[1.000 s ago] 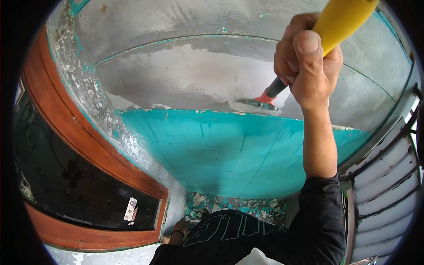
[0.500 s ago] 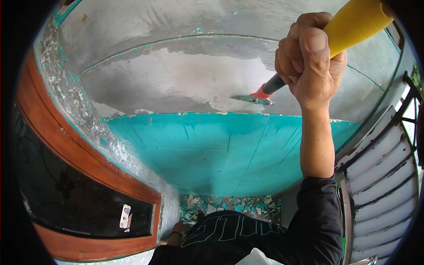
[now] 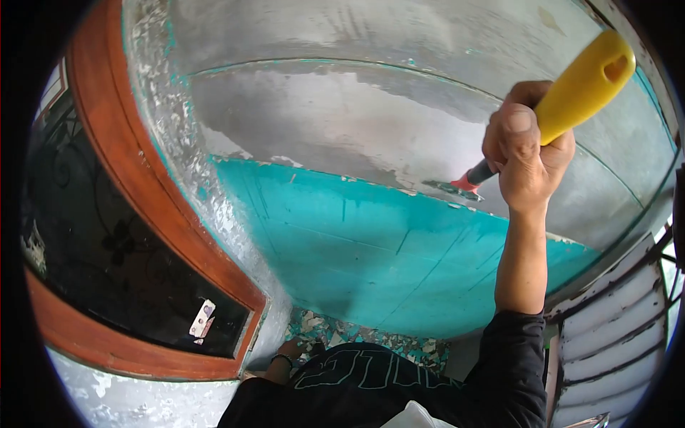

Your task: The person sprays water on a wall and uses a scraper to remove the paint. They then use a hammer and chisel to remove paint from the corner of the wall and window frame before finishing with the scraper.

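1. One hand working: my right hand (image 3: 526,155) is up against the wall, fist clenched around the yellow handle of a scraper (image 3: 564,96), thumb on top.
2. Yellow handle sticks out above and right of my fist; black neck and red collar come out below-left of it.
3. Scraper blade (image 3: 446,188) sits flat on the wall just left of my knuckles, right at the ragged line where the teal paint (image 3: 371,242) ends.
4. Above the blade and my fist: bare grey wall (image 3: 321,121), paint gone, some teal specks left.
5. Below my forearm: teal paint intact, down to floor level.
6. Paint flakes (image 3: 342,335) litter the floor under my right arm, just above my dark shirt (image 3: 371,389).
7. My left hand (image 3: 285,351) hangs low, near the flakes, well apart from the scraper. Mostly hidden by my shirt, so I cannot tell whether it is loose or closed, or whether it grips anything.
8. Far left of both hands: brown window frame (image 3: 143,178) with dark glass, small white tag (image 3: 202,319) stuck on it.
9. Right of my elbow: grey louvred slats (image 3: 614,335).
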Tool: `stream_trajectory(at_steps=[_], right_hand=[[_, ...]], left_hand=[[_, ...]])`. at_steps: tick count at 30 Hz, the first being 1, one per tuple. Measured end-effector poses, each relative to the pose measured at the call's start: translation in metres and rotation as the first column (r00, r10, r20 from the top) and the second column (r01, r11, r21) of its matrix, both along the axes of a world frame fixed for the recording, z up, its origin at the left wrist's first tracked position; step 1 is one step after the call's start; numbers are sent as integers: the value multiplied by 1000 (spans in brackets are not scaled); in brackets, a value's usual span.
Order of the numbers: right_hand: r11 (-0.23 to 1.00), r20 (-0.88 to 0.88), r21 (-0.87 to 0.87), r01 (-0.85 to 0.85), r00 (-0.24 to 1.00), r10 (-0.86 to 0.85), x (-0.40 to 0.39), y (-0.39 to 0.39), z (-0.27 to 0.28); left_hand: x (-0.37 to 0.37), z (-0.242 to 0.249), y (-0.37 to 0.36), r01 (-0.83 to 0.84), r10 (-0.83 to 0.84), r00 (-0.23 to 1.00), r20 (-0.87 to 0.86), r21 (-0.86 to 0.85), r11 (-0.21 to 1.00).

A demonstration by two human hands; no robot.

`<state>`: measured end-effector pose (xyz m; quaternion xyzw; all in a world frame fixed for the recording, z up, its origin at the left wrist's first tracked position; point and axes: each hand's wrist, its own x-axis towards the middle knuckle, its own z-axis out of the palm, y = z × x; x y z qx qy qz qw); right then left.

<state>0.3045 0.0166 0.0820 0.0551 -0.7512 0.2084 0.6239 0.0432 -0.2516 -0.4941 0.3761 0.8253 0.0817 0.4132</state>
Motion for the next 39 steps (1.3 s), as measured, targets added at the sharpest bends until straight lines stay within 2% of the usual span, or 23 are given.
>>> stream_trajectory(at_steps=[2, 4, 5, 8, 10, 13, 14, 17, 19, 22, 26, 28, 33, 36, 38, 39], right_hand=[[991, 41, -110, 79, 996, -74, -11, -1, -9], [995, 47, -34, 92, 995, -90, -11, -2, -7], [996, 38, -15, 83, 996, -82, -10, -3, -5], [995, -44, -97, -38, 998, 34, 0, 4, -1], [993, 42, -85, 77, 996, -74, -11, 1, -12], [995, -8, -93, 43, 999, -44, -12, -6, -7], [994, -26, -100, 36, 999, -39, -13, -8, -4], [981, 96, -81, 174, 981, -166, -17, -8, -10], [982, 94, -37, 183, 979, -179, -18, -11, -6], [989, 50, -132, 71, 997, -65, -12, -10, -2], [986, 61, -36, 160, 986, -158, -17, -5, -10], [991, 13, 20, 131, 991, -132, -11, -8, -5], [978, 80, 16, 208, 975, -209, -15, -4, -12], [986, -9, -150, 73, 997, -75, -24, -4, -4], [979, 65, -154, 136, 990, -127, -49, -4, -6], [984, 26, -178, 32, 999, -28, -61, -11, 0]], left_hand=[[0, -5, -8, 28, -28, 1000, -12, -3, 1000], [-1, 17, -13, -13, 17, 1000, 26, -145, 989], [-4, 13, -16, -12, 16, 1000, 25, -144, 990], [-6, -3, -31, -26, 21, 999, -36, -156, 987], [-5, -9, -37, -23, 19, 999, -35, -111, 994], [-8, -41, -43, -3, -3, 996, -85, -72, 997], [-7, -40, -41, -6, 1, 997, -82, -67, 998], [-1, -14, -36, -38, 34, 998, -50, -76, 996], [-1, -4, -31, -51, 52, 999, 2, -106, 993], [-6, -18, -34, -51, 49, 999, -20, -121, 991], [-13, -24, -40, -25, 22, 999, -39, -79, 997], [-14, -24, -42, 0, -2, 999, -35, -65, 998], [-15, -31, -35, -5, 0, 998, -56, -89, 996], [-11, -11, -27, -48, 44, 999, -31, -125, 991], [-12, -12, -28, -23, 18, 999, -41, -132, 991], [-12, -11, -28, -23, 16, 998, -55, -121, 992]])
